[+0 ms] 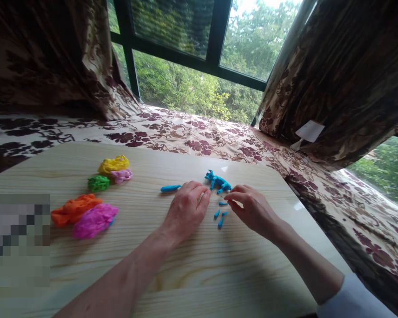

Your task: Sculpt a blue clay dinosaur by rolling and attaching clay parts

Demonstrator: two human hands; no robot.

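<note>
A blue modelling-clay animal figure (221,183) lies on the pale wooden table (199,269), just beyond and between my hands. My left hand (188,206) is low over the table with its fingers bent and close together; whatever they hold, if anything, is hidden. Beside its knuckles lies a blue clay roll (170,188). My right hand (252,206) has thumb and forefinger brought together near the figure's rear end; I cannot make out anything between them. Close to those fingertips is a thin blue clay strip (223,203). Several small blue clay bits (220,222) lie nearer to me.
On the left of the table sit lumps of yellow (113,164), green (98,183), light pink (122,176), orange (75,209) and bright pink clay (95,221). Behind are a flowered cloth (199,134), curtains and windows. A small white lamp (310,131) stands at the right.
</note>
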